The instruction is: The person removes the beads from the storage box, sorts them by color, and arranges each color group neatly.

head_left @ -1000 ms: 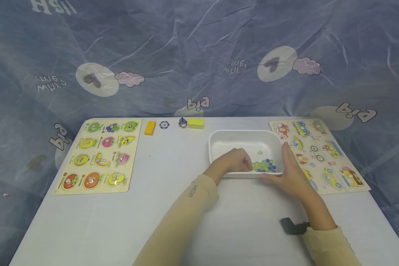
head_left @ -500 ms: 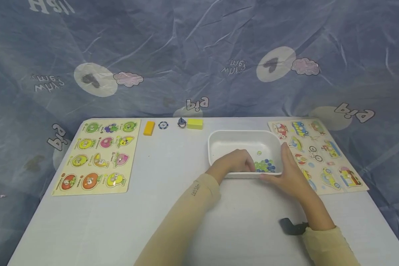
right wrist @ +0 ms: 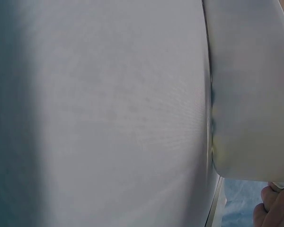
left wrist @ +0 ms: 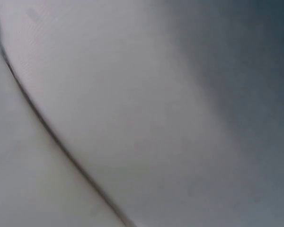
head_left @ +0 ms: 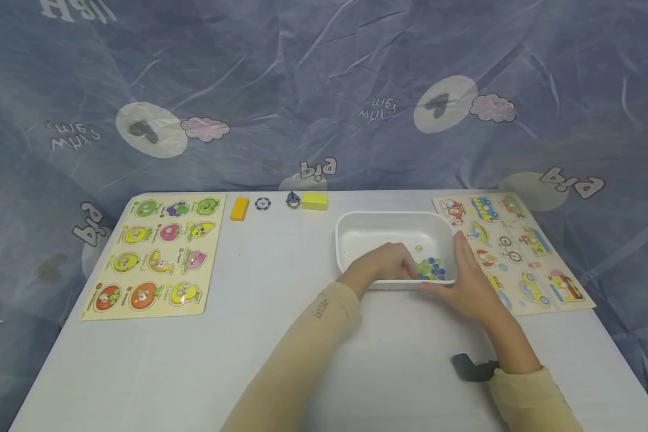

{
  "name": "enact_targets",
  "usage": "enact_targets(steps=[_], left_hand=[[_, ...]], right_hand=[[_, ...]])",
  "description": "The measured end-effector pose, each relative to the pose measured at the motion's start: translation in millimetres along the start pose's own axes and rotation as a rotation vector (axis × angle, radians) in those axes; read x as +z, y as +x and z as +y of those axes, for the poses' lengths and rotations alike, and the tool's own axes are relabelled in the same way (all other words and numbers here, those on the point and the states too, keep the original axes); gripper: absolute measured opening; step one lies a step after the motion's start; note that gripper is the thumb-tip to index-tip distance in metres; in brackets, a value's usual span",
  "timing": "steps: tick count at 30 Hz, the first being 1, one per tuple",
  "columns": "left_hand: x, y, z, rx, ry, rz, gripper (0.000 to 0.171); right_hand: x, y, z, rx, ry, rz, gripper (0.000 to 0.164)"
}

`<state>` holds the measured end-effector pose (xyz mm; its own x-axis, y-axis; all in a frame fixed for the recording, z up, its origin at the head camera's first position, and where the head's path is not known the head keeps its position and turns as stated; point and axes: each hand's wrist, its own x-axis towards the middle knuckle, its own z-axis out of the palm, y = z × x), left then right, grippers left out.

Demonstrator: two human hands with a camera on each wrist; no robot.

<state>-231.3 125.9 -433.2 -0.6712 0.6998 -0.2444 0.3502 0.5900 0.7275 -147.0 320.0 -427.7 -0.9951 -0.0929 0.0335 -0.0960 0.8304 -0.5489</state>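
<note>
Into a white tray (head_left: 380, 231), which is set on the table (head_left: 140, 372) just left of a vehicle puzzle board (head_left: 513, 252), the left hand (head_left: 386, 262) is dipped with fingers bent beside green and blue beads (head_left: 429, 268); whether any bead is pinched cannot be told, since the fingertips are hidden. The tray's near right corner is gripped by the right hand (head_left: 471, 288), apart from the left.
</note>
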Motion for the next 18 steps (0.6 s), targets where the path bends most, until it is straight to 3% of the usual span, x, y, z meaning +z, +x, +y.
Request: enact_targets(steps=[9, 18], left_hand=[[-0.4, -2.5, 4.7, -0.033, -0.016, -0.023, 0.011], [-2.2, -3.2, -1.2, 0.054, -0.031, -0.028, 0.006]], right_hand=[[2.9, 1.5, 2.7, -0.014, 0.014, 0.009, 0.128], [3.0, 0.5, 2.0, -0.015, 0.014, 0.013, 0.127]])
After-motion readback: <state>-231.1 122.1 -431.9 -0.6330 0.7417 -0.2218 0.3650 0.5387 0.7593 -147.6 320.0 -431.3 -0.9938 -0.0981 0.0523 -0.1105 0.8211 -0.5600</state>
